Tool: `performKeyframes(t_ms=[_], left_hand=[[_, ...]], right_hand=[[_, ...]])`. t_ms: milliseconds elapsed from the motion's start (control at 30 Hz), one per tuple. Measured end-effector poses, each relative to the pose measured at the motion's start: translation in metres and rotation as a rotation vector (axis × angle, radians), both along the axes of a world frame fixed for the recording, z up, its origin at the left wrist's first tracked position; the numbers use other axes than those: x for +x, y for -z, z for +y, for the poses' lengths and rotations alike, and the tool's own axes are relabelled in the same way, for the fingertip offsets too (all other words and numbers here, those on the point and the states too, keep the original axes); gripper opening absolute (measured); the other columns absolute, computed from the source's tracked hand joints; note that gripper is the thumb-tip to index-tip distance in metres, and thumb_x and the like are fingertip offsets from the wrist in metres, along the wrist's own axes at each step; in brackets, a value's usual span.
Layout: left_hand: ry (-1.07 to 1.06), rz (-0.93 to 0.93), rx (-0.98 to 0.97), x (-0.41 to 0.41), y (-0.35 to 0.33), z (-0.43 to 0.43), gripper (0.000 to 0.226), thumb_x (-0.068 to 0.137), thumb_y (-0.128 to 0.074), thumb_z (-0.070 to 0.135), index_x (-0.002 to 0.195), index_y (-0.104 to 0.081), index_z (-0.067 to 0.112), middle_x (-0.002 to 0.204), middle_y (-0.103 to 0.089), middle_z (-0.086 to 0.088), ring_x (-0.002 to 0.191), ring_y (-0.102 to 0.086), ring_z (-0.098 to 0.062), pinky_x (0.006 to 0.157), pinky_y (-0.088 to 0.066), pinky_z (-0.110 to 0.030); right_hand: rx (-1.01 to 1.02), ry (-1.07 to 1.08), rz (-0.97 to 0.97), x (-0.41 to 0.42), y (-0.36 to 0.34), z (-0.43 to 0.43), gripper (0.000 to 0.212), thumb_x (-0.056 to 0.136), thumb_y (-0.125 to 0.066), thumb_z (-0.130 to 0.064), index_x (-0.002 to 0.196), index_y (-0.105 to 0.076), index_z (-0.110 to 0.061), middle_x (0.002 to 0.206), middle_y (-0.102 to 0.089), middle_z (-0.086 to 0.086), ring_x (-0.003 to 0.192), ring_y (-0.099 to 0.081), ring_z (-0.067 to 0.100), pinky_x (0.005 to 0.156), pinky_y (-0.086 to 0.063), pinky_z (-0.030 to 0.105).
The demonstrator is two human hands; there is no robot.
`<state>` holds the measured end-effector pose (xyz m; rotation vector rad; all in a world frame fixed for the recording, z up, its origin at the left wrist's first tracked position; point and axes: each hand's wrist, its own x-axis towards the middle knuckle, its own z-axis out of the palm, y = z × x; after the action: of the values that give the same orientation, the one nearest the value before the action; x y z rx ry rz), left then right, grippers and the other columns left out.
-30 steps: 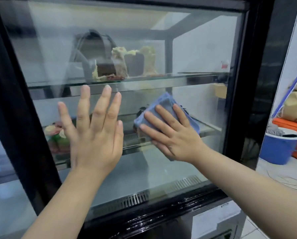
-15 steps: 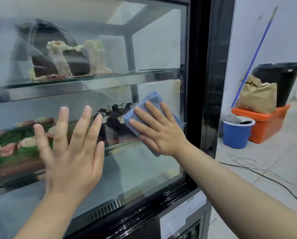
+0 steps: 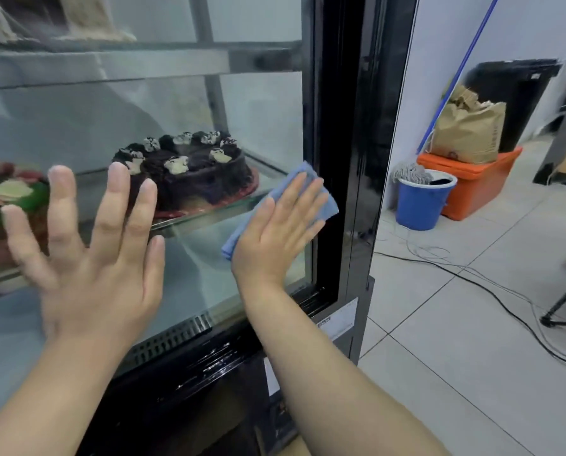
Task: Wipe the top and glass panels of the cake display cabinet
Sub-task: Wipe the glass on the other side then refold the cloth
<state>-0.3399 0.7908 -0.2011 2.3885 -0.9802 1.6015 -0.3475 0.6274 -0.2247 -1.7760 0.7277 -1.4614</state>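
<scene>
On the black-framed cake display cabinet (image 3: 337, 159), across its front glass panel (image 3: 258, 103), the right hand (image 3: 275, 232) is sliding rightward, straight fingers (image 3: 296, 195) pressing the folded blue cloth (image 3: 303, 174) just beside the right frame. The left hand (image 3: 100, 264), fingers spread, is waiting nearer the middle, so the remaining glass is lying left of and above the cloth.

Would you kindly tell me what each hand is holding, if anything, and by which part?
The right hand presses a blue cloth flat on the glass, straight fingers across its middle; no curled grip. The left hand holds nothing, fingers spread.
</scene>
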Motion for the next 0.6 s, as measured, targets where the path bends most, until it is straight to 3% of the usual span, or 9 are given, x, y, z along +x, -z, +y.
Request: performKeyframes(t_ms=[100, 167, 233, 333, 400, 433, 500, 600], left_hand=[[0.005, 0.004, 0.009, 0.003, 0.001, 0.0, 0.058, 0.099, -0.035, 0.028, 0.151, -0.011, 0.018, 0.158, 0.002, 0.001, 0.138, -0.01, -0.049, 0.099, -0.025, -0.071], [0.018, 0.03, 0.0, 0.001, -0.001, -0.001, 0.058, 0.099, -0.033, 0.029, 0.151, -0.008, 0.021, 0.157, 0.002, 0.003, 0.139, -0.011, -0.047, 0.099, -0.027, -0.07], [0.014, 0.021, -0.022, -0.006, -0.004, -0.001, 0.055, 0.098, -0.036, 0.03, 0.15, -0.017, 0.022, 0.157, -0.008, 0.002, 0.139, -0.009, -0.04, 0.099, -0.027, -0.069], [0.066, -0.025, -0.08, -0.012, -0.002, 0.016, 0.052, 0.096, -0.042, 0.026, 0.146, -0.028, 0.024, 0.154, -0.015, 0.004, 0.14, -0.013, -0.035, 0.1, -0.026, -0.068], [0.054, 0.02, -0.16, -0.011, 0.006, 0.042, 0.056, 0.097, -0.039, 0.028, 0.148, -0.018, 0.033, 0.156, -0.003, 0.012, 0.14, -0.02, -0.038, 0.101, -0.03, -0.066], [0.013, 0.061, -0.206, -0.011, 0.01, 0.054, 0.058, 0.097, -0.037, 0.03, 0.149, -0.011, 0.036, 0.156, 0.002, 0.016, 0.14, -0.022, -0.04, 0.101, -0.03, -0.066], [-0.085, 0.084, -0.258, -0.014, 0.018, 0.068, 0.059, 0.097, -0.037, 0.033, 0.149, -0.009, 0.033, 0.156, 0.0, 0.011, 0.138, -0.024, -0.043, 0.099, -0.031, -0.066], [-0.141, 0.061, -0.232, -0.02, 0.022, 0.074, 0.052, 0.097, -0.04, 0.031, 0.145, -0.026, 0.02, 0.154, -0.016, -0.003, 0.138, -0.017, -0.04, 0.104, -0.021, -0.069]], right_hand=[[-0.168, 0.031, -0.059, 0.008, -0.031, 0.006, 0.056, 0.099, -0.018, -0.032, 0.149, -0.005, -0.01, 0.157, 0.002, 0.005, 0.146, 0.005, 0.024, 0.117, 0.003, 0.048], [-0.296, -0.029, -0.005, 0.004, 0.002, 0.016, 0.056, 0.1, -0.014, -0.035, 0.15, -0.001, -0.014, 0.157, 0.007, 0.002, 0.146, 0.006, 0.024, 0.117, 0.005, 0.048], [-0.353, -0.113, 0.102, -0.009, 0.053, 0.024, 0.054, 0.1, -0.004, -0.041, 0.149, 0.012, -0.025, 0.156, 0.019, -0.004, 0.146, 0.012, 0.022, 0.117, 0.01, 0.045], [-0.189, -0.074, 0.073, -0.006, 0.051, 0.015, 0.055, 0.1, -0.002, -0.043, 0.15, 0.008, -0.021, 0.157, 0.01, 0.0, 0.146, 0.011, 0.021, 0.117, 0.006, 0.048], [-0.064, 0.005, -0.01, 0.0, -0.001, 0.018, 0.057, 0.1, -0.011, -0.038, 0.15, -0.008, -0.012, 0.158, -0.004, 0.008, 0.146, 0.002, 0.026, 0.117, -0.001, 0.052], [-0.119, 0.023, -0.02, 0.002, -0.021, 0.024, 0.056, 0.099, -0.015, -0.036, 0.149, -0.015, -0.01, 0.157, -0.01, 0.012, 0.146, -0.003, 0.029, 0.117, -0.003, 0.053], [-0.528, 0.0, 0.024, 0.002, -0.021, 0.039, 0.054, 0.099, -0.021, -0.035, 0.148, -0.022, -0.013, 0.155, -0.018, 0.013, 0.146, -0.003, 0.031, 0.117, -0.004, 0.052], [-1.243, -0.091, 0.135, -0.009, 0.04, 0.033, 0.05, 0.099, -0.026, -0.037, 0.146, -0.025, -0.024, 0.153, -0.02, 0.005, 0.146, 0.002, 0.024, 0.116, -0.005, 0.049]])
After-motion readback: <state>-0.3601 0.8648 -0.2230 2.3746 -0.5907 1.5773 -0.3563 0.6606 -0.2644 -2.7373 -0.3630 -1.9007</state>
